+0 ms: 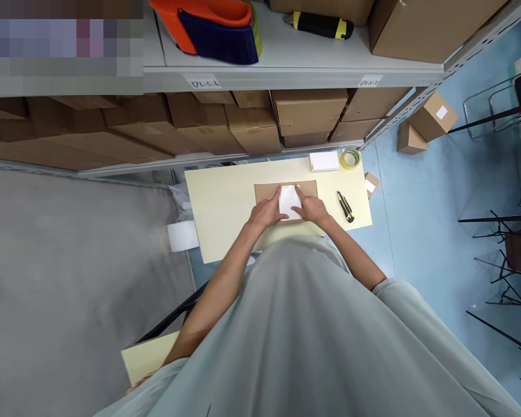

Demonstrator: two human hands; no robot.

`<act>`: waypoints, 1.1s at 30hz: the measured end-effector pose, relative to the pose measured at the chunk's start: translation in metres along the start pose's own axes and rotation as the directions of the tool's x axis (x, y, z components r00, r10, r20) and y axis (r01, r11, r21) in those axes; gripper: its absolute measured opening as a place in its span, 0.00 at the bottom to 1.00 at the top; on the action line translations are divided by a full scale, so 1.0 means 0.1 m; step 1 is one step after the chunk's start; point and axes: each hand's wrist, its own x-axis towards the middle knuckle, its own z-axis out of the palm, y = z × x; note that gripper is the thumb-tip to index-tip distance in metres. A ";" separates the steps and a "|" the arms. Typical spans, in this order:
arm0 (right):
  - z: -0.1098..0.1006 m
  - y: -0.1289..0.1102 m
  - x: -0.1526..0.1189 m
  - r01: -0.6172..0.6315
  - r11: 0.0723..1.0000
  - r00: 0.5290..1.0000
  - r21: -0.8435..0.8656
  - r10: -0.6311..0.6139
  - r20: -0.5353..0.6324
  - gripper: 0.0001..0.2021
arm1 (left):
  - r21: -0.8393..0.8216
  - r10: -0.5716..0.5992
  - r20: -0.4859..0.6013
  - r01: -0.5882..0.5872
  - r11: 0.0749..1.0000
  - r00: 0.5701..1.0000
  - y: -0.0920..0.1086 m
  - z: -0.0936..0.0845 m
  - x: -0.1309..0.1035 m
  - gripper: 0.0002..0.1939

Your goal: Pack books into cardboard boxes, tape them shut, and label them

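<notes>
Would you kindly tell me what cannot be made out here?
Head view: brown rectangular cardboard, its middle hidden by the white rectangular sheet, left hand and right hand.
Head view: any print on that sheet, too small.
Head view: orange-blue plastic tool, cut off by top edge.

The desk (226, 211) has a pale yellow top. Along its far edge stands a grey metal rack (282, 79), with brown cardboard boxes (310, 110) on its levels. Past the right edge there spreads a light blue floor (421, 231) with a thin seam line. Farther right are thin black furniture legs (499, 219). Beyond the left edge is a plain grey surface (87, 260), wall or floor I cannot tell, with soft shading.
</notes>
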 end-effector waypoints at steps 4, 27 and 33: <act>0.20 0.06 -0.18 0.127 0.992 0.989 -0.028 -0.129 -0.076 0.35 | -0.041 0.082 -0.088 -0.086 0.995 0.993 -0.12 0.22 -0.14 0.51; 0.64 0.38 -0.46 0.414 0.896 0.824 -0.162 -0.445 -0.352 0.14 | 0.068 0.434 -0.484 -0.462 0.884 0.760 -0.60 1.00 -0.45 0.19; 0.60 0.35 -0.44 0.401 0.902 0.836 -0.162 -0.432 -0.338 0.17 | 0.070 0.403 -0.516 -0.432 0.899 0.756 -0.62 1.04 -0.44 0.19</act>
